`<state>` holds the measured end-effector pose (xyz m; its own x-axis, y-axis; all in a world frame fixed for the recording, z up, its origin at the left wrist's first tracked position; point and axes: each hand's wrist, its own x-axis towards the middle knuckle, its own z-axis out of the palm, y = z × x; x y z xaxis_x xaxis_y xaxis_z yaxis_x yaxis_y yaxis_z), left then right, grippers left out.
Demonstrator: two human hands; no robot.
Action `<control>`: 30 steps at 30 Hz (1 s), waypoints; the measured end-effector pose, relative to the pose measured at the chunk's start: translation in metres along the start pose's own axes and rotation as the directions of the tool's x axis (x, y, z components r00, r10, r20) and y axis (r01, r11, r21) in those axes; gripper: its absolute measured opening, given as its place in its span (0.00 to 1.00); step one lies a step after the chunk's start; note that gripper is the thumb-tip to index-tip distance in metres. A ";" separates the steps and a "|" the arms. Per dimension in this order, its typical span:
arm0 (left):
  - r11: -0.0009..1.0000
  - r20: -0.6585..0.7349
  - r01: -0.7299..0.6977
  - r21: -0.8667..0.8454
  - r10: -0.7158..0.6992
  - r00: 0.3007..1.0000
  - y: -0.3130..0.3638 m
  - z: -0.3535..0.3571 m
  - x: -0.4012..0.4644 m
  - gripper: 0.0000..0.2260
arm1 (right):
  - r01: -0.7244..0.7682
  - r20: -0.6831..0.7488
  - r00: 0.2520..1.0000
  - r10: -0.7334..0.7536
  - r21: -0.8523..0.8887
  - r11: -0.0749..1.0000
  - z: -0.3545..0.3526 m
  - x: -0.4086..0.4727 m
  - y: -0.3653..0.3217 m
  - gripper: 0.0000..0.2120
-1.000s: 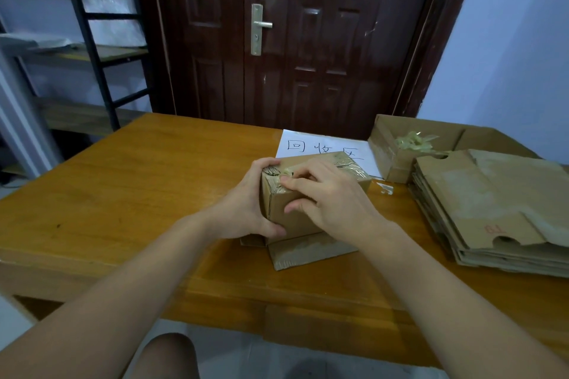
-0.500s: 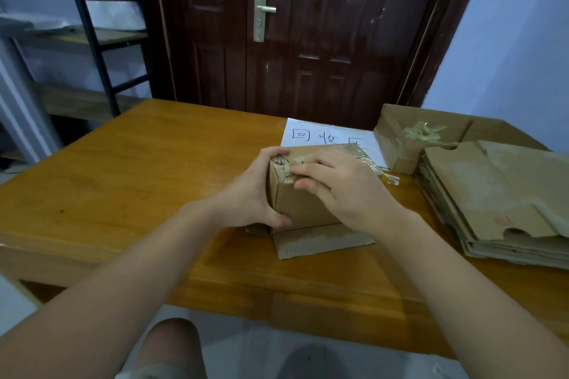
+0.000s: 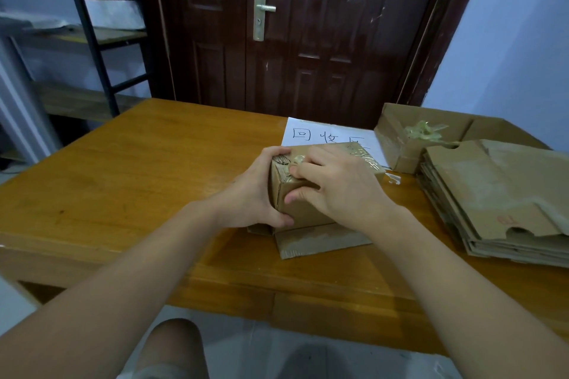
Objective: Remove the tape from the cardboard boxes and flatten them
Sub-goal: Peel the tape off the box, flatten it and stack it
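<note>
Resting on the desk (image 3: pixel 129 175) before the paper sign (image 3: pixel 311 132), the taped box (image 3: pixel 308 206) is held by the left grip (image 3: pixel 255 194); tape (image 3: pixel 294 161) is pinched by the right grip (image 3: pixel 335 184).

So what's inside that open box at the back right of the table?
The open box holds a crumpled wad of clear tape. The flattened cardboard stack in front covers its near side, so anything deeper inside is hidden.
</note>
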<state>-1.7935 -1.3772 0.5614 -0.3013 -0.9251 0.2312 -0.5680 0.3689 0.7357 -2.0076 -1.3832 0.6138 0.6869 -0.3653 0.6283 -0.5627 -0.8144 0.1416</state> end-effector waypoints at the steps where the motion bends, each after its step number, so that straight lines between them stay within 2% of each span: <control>1: 1.000 -0.007 0.000 0.007 0.000 1.000 0.000 0.000 0.000 0.55 | 0.020 -0.003 1.000 -0.020 -0.002 1.000 0.000 0.000 0.001 0.16; 5: 1.000 -0.015 0.005 0.013 -0.005 1.000 -0.003 0.000 0.001 0.56 | 0.038 -0.010 0.999 -0.038 0.003 0.999 0.002 -0.001 0.004 0.14; 13: 1.000 -0.008 0.006 0.029 -0.006 1.000 -0.004 0.000 0.001 0.56 | -0.053 -0.049 0.997 0.060 0.132 0.990 0.007 -0.017 0.007 0.15; 18: 1.000 -0.003 0.005 0.020 -0.005 1.000 -0.004 0.000 0.001 0.56 | -0.111 0.028 0.994 0.108 0.214 0.971 0.003 -0.021 0.009 0.25; 30: 1.000 -0.012 0.004 0.010 -0.004 1.000 -0.004 -0.001 0.002 0.55 | -0.138 -0.018 0.989 0.144 0.193 0.971 0.005 -0.008 0.010 0.15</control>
<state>-1.7912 -1.3803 0.5596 -0.2900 -0.9274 0.2363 -0.5767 0.3663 0.7302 -2.0163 -1.3906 0.6065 0.5902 -0.4704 0.6560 -0.5525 -0.8279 -0.0966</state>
